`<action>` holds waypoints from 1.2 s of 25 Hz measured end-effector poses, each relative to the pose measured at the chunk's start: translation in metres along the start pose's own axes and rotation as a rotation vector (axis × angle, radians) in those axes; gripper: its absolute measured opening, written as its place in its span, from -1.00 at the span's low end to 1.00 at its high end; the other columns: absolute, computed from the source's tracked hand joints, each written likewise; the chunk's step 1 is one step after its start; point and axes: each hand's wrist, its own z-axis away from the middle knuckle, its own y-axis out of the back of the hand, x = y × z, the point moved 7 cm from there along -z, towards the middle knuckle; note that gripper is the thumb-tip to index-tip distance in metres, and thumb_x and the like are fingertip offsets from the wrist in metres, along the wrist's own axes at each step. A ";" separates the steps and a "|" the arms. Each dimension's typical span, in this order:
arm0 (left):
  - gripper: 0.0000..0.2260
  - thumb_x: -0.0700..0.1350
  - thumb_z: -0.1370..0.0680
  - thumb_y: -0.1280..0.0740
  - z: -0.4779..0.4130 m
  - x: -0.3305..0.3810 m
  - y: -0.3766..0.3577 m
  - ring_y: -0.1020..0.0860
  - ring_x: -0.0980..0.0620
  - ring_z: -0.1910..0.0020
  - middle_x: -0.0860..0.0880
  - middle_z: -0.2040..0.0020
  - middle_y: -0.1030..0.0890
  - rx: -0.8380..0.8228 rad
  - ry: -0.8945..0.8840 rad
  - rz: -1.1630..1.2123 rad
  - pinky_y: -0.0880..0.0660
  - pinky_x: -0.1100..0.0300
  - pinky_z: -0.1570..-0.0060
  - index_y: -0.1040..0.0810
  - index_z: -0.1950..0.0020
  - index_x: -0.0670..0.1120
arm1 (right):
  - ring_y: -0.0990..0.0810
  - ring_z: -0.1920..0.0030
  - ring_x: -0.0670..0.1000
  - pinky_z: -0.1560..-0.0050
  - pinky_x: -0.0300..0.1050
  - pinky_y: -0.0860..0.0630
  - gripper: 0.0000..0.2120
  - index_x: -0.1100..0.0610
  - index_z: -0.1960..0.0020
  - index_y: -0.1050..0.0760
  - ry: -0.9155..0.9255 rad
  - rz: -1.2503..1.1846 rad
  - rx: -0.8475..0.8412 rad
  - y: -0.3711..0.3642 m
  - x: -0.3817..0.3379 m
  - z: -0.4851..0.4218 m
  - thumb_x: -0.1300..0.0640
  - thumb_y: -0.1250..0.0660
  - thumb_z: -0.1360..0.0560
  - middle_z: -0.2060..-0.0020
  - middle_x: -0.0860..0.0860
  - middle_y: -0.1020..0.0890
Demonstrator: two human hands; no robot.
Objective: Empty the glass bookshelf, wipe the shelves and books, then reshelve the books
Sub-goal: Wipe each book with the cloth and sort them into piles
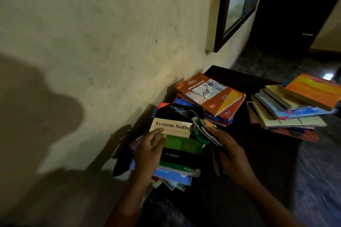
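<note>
Dark counter (pixel 238 79) against a cream plaster wall (pixel 110 33) carries three piles of books; no box or tray holds them.

Near pile (pixel 177 175): top book reads "System Softw…" (pixel 177 125) — title cut off by a cloth; author line "D Manjula" legible, publisher mark partly readable at the lower edge. Lower books show only blue and white edges.

Middle pile (pixel 219 114): top book "Applied Costing" (pixel 210 92), red-brown cover with a chart graphic, lying askew on blue and red covers.

Far pile (pixel 287 116) at right: orange-yellow book (pixel 313 90) on top, blurred, title unreadable; lower books fanned out unevenly.

Glass-paned frame with dark wood edge (pixel 238 5) upper right — contents not discernible. Floor beyond is dim and smeared.

Left hand (pixel 149 151) rests on the left side of the top near book, thumb over the cover, fingers wrapped at the edge — gripping it. Right hand (pixel 228 151) is closed around a bunched green-and-white cloth (pixel 201 131), which touches the cover's right side. Both forearms enter from the bottom edge.
</note>
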 end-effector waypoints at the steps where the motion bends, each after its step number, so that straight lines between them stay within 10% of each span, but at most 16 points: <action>1: -0.84 -0.10 -0.56 -0.29 0.003 0.007 -0.019 -0.55 0.02 -0.12 -0.02 -0.11 -0.60 -0.051 0.072 0.174 -0.49 0.04 -0.17 -0.56 -0.12 0.00 | -0.35 -0.35 -0.20 -0.31 -0.34 -0.31 -0.15 -0.36 -0.32 -0.29 -0.012 -0.019 0.032 0.006 0.001 0.001 0.54 -0.18 -0.40 -0.30 -0.32 -0.39; 5: -0.79 -0.06 -0.57 -0.27 -0.018 0.015 -0.129 -0.55 -0.14 0.07 -0.20 0.08 -0.57 -0.290 0.656 0.855 -0.47 -0.04 -0.05 -0.50 -0.02 -0.21 | -0.40 -0.31 -0.22 -0.26 -0.39 -0.33 -0.28 -0.33 -0.30 -0.33 -0.046 -0.062 0.185 0.047 0.010 0.008 0.41 -0.15 -0.40 -0.26 -0.31 -0.44; 9: -0.74 -0.03 -0.57 -0.28 -0.030 0.010 -0.211 -0.50 -0.22 -0.16 -0.23 0.03 -0.45 -0.308 0.821 0.840 -0.40 -0.03 -0.16 -0.39 -0.07 -0.22 | -0.38 -0.36 -0.13 -0.36 -0.17 -0.32 -0.15 -0.30 -0.29 -0.36 -0.140 -0.075 0.270 0.079 0.035 0.020 0.60 -0.13 -0.39 -0.31 -0.19 -0.45; 13: -0.75 -0.02 -0.62 -0.20 -0.051 0.009 -0.253 -0.42 0.09 0.64 -0.14 0.34 -0.41 -0.228 0.787 0.826 -0.39 0.28 0.44 -0.38 0.10 -0.20 | -0.36 -0.36 -0.16 -0.36 -0.22 -0.31 -0.18 -0.23 -0.32 -0.36 -0.166 -0.015 0.341 0.101 0.047 0.035 0.60 -0.14 -0.38 -0.31 -0.24 -0.42; 15: -0.74 -0.04 -0.62 -0.19 -0.064 0.005 -0.263 -0.62 0.02 0.24 -0.21 0.02 -0.53 -0.174 0.776 0.814 -0.51 0.26 0.14 -0.42 -0.15 -0.23 | -0.37 -0.35 -0.18 -0.35 -0.20 -0.32 -0.23 -0.17 -0.33 -0.40 -0.166 -0.002 0.350 0.104 0.050 0.037 0.58 -0.16 -0.38 -0.31 -0.28 -0.40; 18: -0.61 -0.06 -0.65 -0.09 -0.066 0.002 -0.265 -0.40 -0.16 -0.35 -0.22 -0.39 -0.38 -0.173 0.730 0.684 -0.36 0.05 -0.28 -0.27 -0.44 -0.21 | -0.37 -0.34 -0.18 -0.34 -0.17 -0.35 -0.30 -0.18 -0.33 -0.37 -0.162 -0.011 0.343 0.102 0.050 0.035 0.50 -0.18 -0.43 -0.31 -0.27 -0.40; 30: -0.62 -0.12 -0.62 -0.20 -0.056 -0.002 -0.257 -0.50 -0.19 -0.08 -0.23 -0.22 -0.49 -0.107 0.616 0.556 -0.40 0.08 0.14 -0.30 -0.40 -0.25 | -0.37 -0.34 -0.18 -0.33 -0.14 -0.38 -0.42 -0.25 -0.33 -0.34 -0.222 -0.075 0.310 0.103 0.051 0.046 0.27 -0.14 -0.44 -0.31 -0.18 -0.42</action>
